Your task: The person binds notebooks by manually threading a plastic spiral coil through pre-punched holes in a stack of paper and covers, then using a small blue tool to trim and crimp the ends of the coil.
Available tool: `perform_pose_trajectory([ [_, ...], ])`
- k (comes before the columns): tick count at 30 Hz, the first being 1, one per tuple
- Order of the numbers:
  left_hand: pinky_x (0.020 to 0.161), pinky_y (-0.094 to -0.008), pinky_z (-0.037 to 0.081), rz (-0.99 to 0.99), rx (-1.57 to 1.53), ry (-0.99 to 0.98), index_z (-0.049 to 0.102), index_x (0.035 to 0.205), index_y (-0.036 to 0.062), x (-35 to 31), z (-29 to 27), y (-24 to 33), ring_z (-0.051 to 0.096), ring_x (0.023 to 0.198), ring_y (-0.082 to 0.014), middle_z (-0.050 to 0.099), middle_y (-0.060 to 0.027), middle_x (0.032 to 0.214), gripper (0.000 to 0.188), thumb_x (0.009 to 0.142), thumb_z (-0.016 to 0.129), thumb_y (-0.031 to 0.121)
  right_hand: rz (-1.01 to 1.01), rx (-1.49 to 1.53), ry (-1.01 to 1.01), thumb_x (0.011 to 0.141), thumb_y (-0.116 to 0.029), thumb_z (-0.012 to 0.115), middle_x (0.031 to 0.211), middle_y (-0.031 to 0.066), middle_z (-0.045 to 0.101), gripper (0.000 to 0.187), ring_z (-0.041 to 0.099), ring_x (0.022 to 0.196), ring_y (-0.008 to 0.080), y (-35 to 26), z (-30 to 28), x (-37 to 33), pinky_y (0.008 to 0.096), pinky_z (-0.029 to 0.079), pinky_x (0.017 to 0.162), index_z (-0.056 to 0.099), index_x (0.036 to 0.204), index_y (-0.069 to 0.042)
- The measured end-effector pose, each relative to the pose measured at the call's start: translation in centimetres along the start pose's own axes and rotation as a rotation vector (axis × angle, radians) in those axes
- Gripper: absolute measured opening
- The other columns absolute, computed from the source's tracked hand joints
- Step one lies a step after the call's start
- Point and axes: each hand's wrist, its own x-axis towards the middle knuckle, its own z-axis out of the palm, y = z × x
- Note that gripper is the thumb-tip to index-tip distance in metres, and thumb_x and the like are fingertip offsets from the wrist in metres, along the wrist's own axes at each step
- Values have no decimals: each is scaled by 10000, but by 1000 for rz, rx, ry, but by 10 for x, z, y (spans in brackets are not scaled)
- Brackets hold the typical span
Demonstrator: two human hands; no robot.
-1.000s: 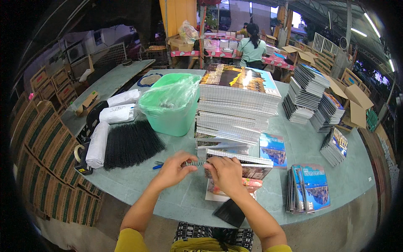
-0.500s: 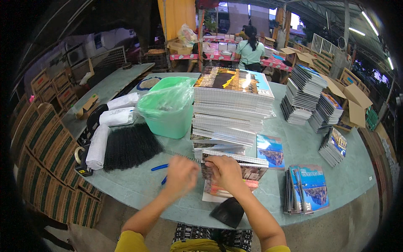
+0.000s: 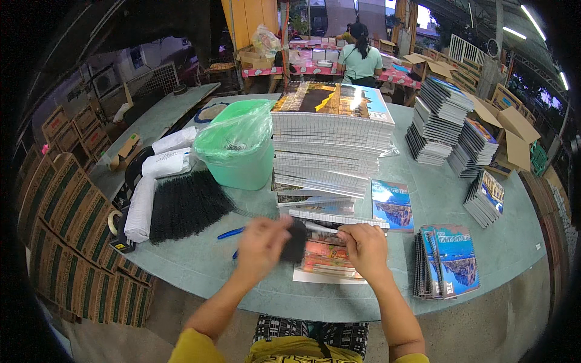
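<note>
A notebook (image 3: 369,222) stands on edge, its gridded page edges up, against the near side of a tall stack of notebooks (image 3: 327,139). My right hand (image 3: 368,251) is closed, thumb and fingers pinching at the notebook's near upper edge. Blurred by motion, my left hand (image 3: 261,245) has its fingers on a dark, flat black piece (image 3: 295,241), at the notebook's left end. Below both hands lie orange-and-pink printed sheets (image 3: 327,261). A thin wire coil (image 3: 251,213) stretches from a bundle of black coils (image 3: 187,209) toward the notebook. Blue pens (image 3: 230,233) lie beside my left hand.
A green bin (image 3: 239,151) lined with plastic stands left of the stack. White rolls (image 3: 140,209) lie farther left. Blue-covered notebooks (image 3: 451,260) and more piles (image 3: 439,121) are on the right, near an open carton (image 3: 517,133). Another person (image 3: 361,57) is at a far table.
The black piece has left the table's front edge and is now at my left hand. My right hand has moved right along the notebook, and the printed sheets show more.
</note>
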Motion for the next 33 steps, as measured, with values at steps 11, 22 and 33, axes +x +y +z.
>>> perform_pose_trajectory([
  [11, 662, -267, 457, 275, 4, 596, 628, 1092, 56, 28, -39, 22, 547, 790, -201, 543, -124, 957, 387, 719, 711, -8, 22, 12, 74, 766, -126, 663, 735, 38, 640, 50, 586, 678, 223, -4, 8, 0, 342, 394, 625, 664, 806, -96],
  [22, 652, -294, 466, 130, -25, 546, 659, 1058, 109, 18, -22, 23, 547, 753, -214, 559, -100, 892, 330, 733, 703, 66, -15, -4, 17, 776, -107, 647, 732, 37, 629, 49, 575, 680, 227, -11, 1, -9, 349, 382, 617, 664, 822, -102],
  [33, 670, -303, 453, 132, -166, 272, 654, 1034, 87, 14, 7, 30, 549, 743, -225, 527, -86, 842, 327, 713, 709, 64, -23, -54, -43, 750, -101, 634, 797, 29, 605, 138, 560, 761, 222, -15, -1, -9, 356, 379, 681, 647, 887, -112],
])
